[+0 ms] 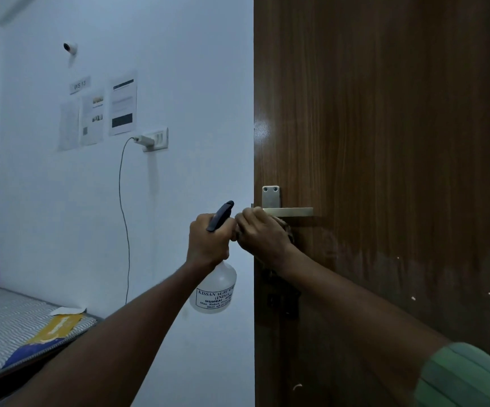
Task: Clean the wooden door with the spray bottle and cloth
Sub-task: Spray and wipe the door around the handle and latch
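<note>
Wiping door edge by the latch, sprayer ready
Left hand (208, 242) grips light plastic spray bottle (216, 289) at neck; right hand (260, 235) bunches soft cloth (288, 230) against slick wooden door (384, 142).

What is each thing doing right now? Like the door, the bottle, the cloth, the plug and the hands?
Door: open, its edge facing us.
Bottle: upright, held by the neck.
Cloth: bunched, pressed on the door under the handle.
Charger: plugged in.
Left hand: gripping the bottle.
Right hand: gripping the cloth.
</note>
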